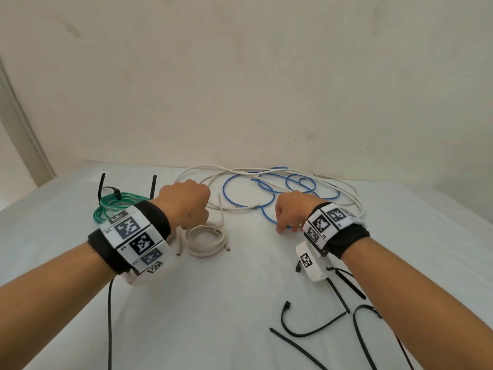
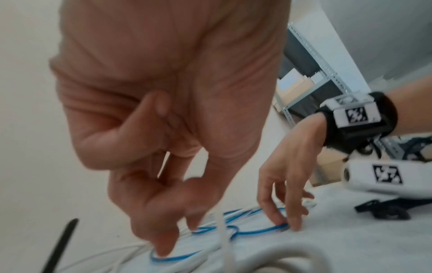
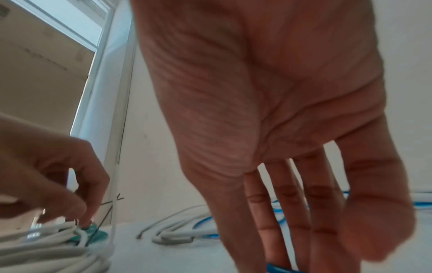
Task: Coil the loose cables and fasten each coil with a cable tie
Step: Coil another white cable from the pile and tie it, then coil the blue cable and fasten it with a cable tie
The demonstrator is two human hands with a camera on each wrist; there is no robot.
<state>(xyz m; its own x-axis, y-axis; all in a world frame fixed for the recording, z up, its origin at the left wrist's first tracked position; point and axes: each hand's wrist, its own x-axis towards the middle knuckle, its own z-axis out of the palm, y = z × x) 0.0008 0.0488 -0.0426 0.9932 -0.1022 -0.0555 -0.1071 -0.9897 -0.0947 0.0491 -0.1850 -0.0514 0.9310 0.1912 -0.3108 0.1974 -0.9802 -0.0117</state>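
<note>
My left hand [image 1: 196,216] hovers just above a white coil [image 1: 205,240] at centre left, fingers hanging down and holding nothing; its little finger is curled in the left wrist view. One end of that coil sticks upward beside the hand. My right hand [image 1: 284,227] reaches down to a loose blue cable [image 1: 224,188] and pinches its near end between thumb and forefinger [image 2: 293,224]. A long loose white cable [image 1: 234,208] lies tangled with the blue one at the back. Behind my left wrist lies a green coil [image 1: 114,206], bound with a black cable tie.
Several loose black cable ties [image 1: 301,336] lie at the front right under my right forearm. A black cord [image 1: 109,316] hangs below my left wrist. The white-covered table [image 1: 213,303] meets a plain wall just behind the cables.
</note>
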